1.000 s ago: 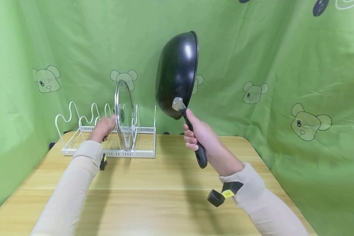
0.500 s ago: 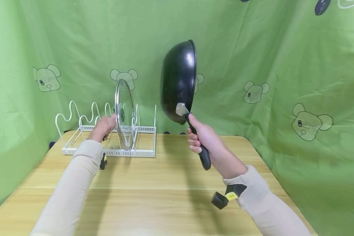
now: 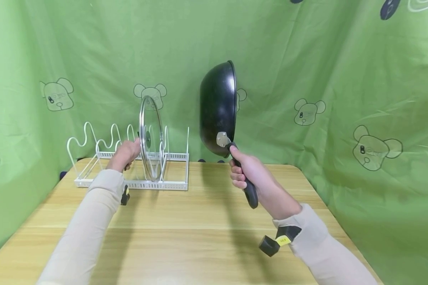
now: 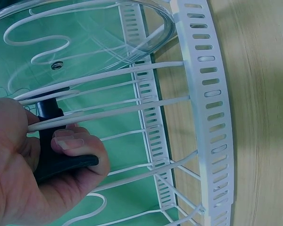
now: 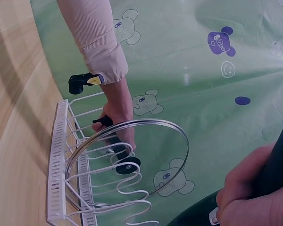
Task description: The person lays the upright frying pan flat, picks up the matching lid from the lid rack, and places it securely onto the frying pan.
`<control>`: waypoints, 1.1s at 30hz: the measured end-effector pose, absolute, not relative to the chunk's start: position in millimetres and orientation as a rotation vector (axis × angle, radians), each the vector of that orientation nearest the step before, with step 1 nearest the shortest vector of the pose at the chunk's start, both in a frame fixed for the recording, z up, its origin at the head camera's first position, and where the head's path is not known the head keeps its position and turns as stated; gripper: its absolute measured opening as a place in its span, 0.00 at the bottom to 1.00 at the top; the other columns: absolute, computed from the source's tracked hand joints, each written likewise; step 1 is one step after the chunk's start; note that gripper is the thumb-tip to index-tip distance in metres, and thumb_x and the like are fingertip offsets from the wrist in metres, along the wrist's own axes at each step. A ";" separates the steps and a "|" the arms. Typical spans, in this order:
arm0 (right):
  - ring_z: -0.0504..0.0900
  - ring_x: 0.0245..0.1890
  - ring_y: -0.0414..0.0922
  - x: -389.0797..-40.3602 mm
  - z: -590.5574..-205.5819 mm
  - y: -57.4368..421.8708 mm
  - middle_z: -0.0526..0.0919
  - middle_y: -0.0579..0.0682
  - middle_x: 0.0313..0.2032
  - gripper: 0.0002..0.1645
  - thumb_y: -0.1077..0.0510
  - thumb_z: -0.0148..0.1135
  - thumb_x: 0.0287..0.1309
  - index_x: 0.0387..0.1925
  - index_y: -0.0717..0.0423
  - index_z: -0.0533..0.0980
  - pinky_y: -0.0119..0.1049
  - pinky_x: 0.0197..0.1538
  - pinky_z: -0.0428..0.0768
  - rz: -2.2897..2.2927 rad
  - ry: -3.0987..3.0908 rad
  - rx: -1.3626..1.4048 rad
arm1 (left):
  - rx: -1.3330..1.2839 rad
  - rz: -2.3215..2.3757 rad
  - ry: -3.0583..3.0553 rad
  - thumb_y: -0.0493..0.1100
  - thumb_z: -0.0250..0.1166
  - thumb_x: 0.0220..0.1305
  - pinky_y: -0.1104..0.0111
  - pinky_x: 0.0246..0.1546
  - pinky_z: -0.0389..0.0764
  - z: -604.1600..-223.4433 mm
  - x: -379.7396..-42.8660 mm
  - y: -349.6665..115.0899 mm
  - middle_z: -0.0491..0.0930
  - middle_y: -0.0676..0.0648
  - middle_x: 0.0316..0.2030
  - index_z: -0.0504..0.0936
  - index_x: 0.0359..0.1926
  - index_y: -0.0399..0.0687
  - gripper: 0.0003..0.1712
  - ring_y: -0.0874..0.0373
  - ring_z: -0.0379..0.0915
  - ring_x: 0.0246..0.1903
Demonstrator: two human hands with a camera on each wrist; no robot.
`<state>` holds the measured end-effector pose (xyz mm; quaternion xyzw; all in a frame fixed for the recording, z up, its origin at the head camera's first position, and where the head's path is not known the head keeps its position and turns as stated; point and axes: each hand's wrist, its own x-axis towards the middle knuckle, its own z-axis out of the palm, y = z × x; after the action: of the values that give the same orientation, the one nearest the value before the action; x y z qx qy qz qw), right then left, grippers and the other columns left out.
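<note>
My left hand (image 3: 125,153) reaches among the wires of the white rack (image 3: 172,185). In the left wrist view its fingers curl around a black lid handle (image 4: 61,165). The glass lid (image 3: 154,134), with a metal rim, stands on edge in the rack, just right of that hand. My right hand (image 3: 249,169) grips the black handle (image 3: 251,194) of a dark wok (image 3: 217,107). The wok hangs in the air right of the rack, its rim near vertical and its opening facing right. The right wrist view shows only a dark part of the wok beside the hand.
A light wooden table (image 3: 185,237) carries the rack at its back left. Green cloth (image 3: 271,59) with bear prints hangs behind and along both sides. Wavy wire dividers (image 3: 81,143) rise from the rack's left part.
The right hand has moved down and slightly right, and the wok has come lower with its rim turned closer to vertical. The left hand, lid and rack have stayed in place.
</note>
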<state>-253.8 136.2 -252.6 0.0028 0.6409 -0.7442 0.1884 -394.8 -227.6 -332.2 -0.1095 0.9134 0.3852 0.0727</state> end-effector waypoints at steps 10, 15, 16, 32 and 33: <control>0.58 0.09 0.32 -253.4 -262.8 144.5 0.59 0.39 0.15 0.24 0.41 0.42 0.79 0.31 0.54 0.58 0.22 0.13 0.60 -2.083 1.796 0.034 | -0.319 1.150 2.753 0.64 0.24 0.76 0.68 0.18 0.71 -332.0 -394.6 -226.8 0.66 0.50 0.19 0.70 0.40 0.40 0.38 0.59 0.63 0.14; 0.58 0.09 0.32 -253.3 -268.7 148.7 0.59 0.39 0.16 0.24 0.41 0.43 0.79 0.32 0.54 0.58 0.22 0.13 0.60 -2.072 1.812 0.046 | -0.319 1.126 2.768 0.64 0.24 0.77 0.68 0.18 0.71 -331.4 -393.9 -226.1 0.67 0.50 0.18 0.71 0.42 0.36 0.40 0.59 0.65 0.14; 0.58 0.09 0.32 -253.4 -269.8 149.9 0.59 0.38 0.16 0.24 0.40 0.43 0.79 0.32 0.54 0.58 0.21 0.13 0.59 -2.065 1.816 0.044 | -0.316 1.125 2.768 0.64 0.24 0.76 0.68 0.18 0.71 -331.2 -393.8 -226.0 0.67 0.50 0.18 0.71 0.42 0.36 0.40 0.59 0.65 0.14; 0.58 0.10 0.31 -254.6 -292.8 155.9 0.58 0.38 0.15 0.24 0.43 0.42 0.79 0.31 0.54 0.58 0.21 0.13 0.58 -2.005 1.871 0.065 | -0.315 1.144 2.752 0.65 0.24 0.76 0.68 0.19 0.71 -332.1 -393.8 -228.1 0.66 0.50 0.20 0.70 0.42 0.38 0.39 0.60 0.63 0.14; 0.58 0.10 0.31 -254.6 -294.1 156.6 0.59 0.39 0.15 0.24 0.43 0.42 0.79 0.31 0.54 0.58 0.21 0.13 0.59 -2.003 1.871 0.068 | -0.313 1.144 2.756 0.65 0.24 0.77 0.68 0.19 0.71 -331.9 -393.8 -228.1 0.66 0.50 0.20 0.70 0.42 0.38 0.39 0.60 0.63 0.14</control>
<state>-254.6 156.6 -294.1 0.0244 0.6689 -0.7159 0.1985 -393.8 -228.1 -331.9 -0.1042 0.9163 0.3803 0.0704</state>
